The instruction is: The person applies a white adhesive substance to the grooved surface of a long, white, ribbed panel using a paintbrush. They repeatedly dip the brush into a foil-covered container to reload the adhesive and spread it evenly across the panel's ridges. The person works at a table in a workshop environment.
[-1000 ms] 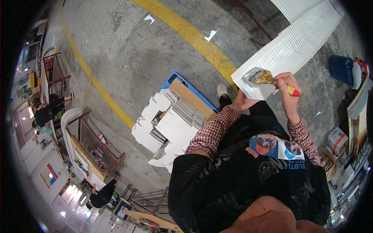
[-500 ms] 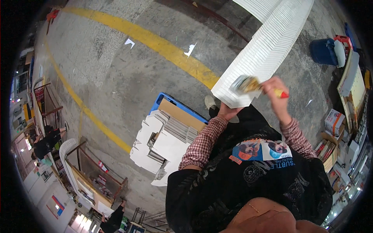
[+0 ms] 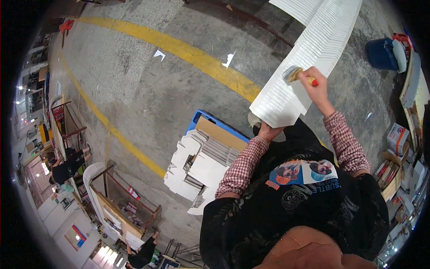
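Observation:
My right hand point(image 3: 316, 88) is closed around the handle of a paintbrush point(image 3: 293, 75), a yellow handle with a red end. The flat bristles lie against, or just over, a long white piece point(image 3: 280, 105) made of many overlapping strips, like a fanned row of sheets; contact is hard to tell. This piece runs from in front of my body toward the upper right. Under its near end sits my left hand point(image 3: 270, 132), its fingers hidden by the piece. To the left, stacked white cut-out boards point(image 3: 208, 168) rest on brown cardboard over a blue pallet point(image 3: 197, 117).
A dark blue bucket point(image 3: 380, 54) and a carton point(image 3: 397, 138) stand to the right. White scraps point(image 3: 229, 60) lie on the concrete floor near a yellow line point(image 3: 179, 45). Further left are workbenches point(image 3: 121, 210) and other people point(image 3: 68, 167).
My right hand and the brush have moved up and away along the white piece. The whole view has shifted slightly, so the surroundings sit further right.

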{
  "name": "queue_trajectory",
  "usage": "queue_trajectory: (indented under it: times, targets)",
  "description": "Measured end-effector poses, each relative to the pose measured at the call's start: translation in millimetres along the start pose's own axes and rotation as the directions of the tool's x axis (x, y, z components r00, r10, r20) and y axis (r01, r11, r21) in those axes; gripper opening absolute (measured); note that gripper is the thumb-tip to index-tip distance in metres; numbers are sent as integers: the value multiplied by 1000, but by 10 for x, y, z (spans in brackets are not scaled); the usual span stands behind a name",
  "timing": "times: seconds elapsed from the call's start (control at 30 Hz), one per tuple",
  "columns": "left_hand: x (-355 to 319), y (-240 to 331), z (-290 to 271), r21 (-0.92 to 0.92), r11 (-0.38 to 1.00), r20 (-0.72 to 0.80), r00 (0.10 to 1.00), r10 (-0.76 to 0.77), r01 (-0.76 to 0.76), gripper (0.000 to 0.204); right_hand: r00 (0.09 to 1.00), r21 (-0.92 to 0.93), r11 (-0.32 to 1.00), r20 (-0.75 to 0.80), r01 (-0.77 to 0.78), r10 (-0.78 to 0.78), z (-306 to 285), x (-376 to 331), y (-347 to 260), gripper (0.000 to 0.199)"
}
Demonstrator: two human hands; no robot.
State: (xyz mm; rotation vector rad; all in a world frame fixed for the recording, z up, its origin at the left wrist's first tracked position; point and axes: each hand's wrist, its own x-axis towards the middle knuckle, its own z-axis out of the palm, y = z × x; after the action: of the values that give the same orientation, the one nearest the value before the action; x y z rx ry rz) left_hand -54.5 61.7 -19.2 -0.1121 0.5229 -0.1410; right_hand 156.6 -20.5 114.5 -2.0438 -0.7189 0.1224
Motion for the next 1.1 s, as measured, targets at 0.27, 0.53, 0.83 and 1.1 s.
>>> queue_trajectory:
  times: [0.27,0.53,0.83,1.1]
  targets:
    - [-2,-31,-20,-55,998,-102,995,13,-19,69,990,337,931,69,-138,122,-119,-217,-212,17]
    - [21,-76,-122,246,963,39,994,102,-109,72,987,152,988,162,-7,-18,125,-179,-177,15]
    - [44,-83,-128,364,921,146,985,94,-142,64,958,310,909,17,-278,287,-480,45,14,25]
    - [36,-50,-148,443,892,108,993,51,-94,63,999,14,1000,-45,-19,20,-320,-92,24,27]
